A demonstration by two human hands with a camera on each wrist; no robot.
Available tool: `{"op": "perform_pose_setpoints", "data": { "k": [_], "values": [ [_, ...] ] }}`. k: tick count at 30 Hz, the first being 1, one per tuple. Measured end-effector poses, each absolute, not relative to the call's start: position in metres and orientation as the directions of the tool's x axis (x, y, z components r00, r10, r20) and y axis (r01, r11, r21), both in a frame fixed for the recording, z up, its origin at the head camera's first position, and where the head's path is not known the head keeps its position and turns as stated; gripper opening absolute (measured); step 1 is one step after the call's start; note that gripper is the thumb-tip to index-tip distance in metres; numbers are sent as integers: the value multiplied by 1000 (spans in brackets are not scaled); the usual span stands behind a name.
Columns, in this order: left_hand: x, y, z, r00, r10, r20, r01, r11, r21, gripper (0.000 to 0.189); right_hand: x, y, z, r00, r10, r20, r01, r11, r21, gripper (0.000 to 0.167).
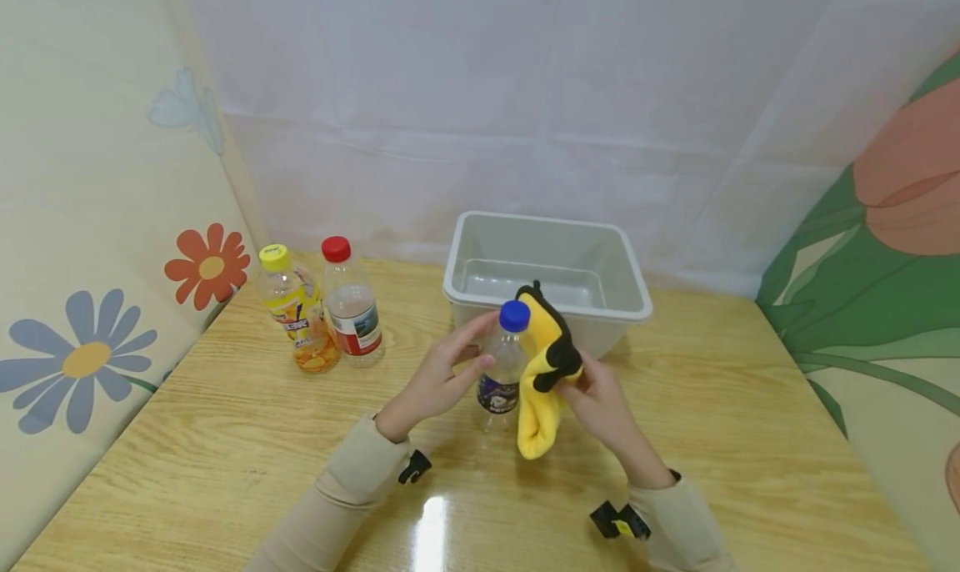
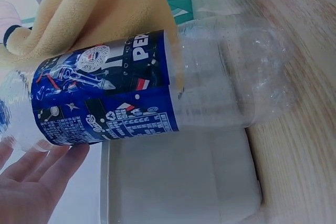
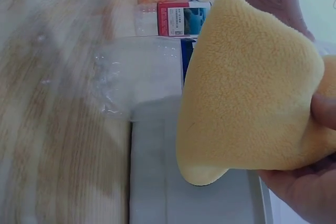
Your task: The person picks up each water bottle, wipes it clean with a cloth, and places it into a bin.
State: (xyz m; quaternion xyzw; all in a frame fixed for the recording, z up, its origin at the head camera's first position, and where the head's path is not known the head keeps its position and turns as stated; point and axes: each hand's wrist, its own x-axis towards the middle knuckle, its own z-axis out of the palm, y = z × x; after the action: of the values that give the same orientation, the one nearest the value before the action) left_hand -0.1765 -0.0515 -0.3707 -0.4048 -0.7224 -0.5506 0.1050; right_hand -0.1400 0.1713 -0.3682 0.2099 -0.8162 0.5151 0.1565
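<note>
A clear bottle with a blue cap and a dark blue Pepsi label [image 2: 100, 93] stands upright in front of the grey bin. My left hand [image 1: 442, 380] is at its left side, fingers fairly straight and fingertips right at the label's upper edge in the left wrist view. My right hand [image 1: 603, 401] pinches a yellow plush cloth [image 3: 247, 93] with black trim between thumb and fingers. The cloth hangs folded right beside the bottle, overlapping it in the right wrist view. Part of the bottle is hidden behind the cloth there.
A grey rectangular bin [image 1: 540, 309] stands behind the hands, near the white backdrop. To the left are a yellow-capped bottle [image 1: 296, 313] with orange liquid and a red-capped bottle [image 1: 354, 313]. The wooden table [image 1: 225, 472] has floral panels at both sides.
</note>
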Motion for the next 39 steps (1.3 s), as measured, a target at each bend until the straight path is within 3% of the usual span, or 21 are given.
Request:
{"op": "perform_pose_setpoints", "data": {
  "k": [18, 27, 39],
  "values": [
    [-177, -52, -372, -656, 473, 588, 688, 54, 723, 50, -141, 168, -380, -859, -219, 462, -509, 453, -732, 41],
    [-178, -52, -374, -641, 470, 606, 702, 40, 711, 47, -145, 169, -384, -815, -283, 506, -578, 471, -667, 37],
    [-178, -51, -375, -629, 468, 621, 710, 19, 704, 48, -143, 167, -389, -865, -314, 390, -501, 526, -687, 33]
  ]
}}
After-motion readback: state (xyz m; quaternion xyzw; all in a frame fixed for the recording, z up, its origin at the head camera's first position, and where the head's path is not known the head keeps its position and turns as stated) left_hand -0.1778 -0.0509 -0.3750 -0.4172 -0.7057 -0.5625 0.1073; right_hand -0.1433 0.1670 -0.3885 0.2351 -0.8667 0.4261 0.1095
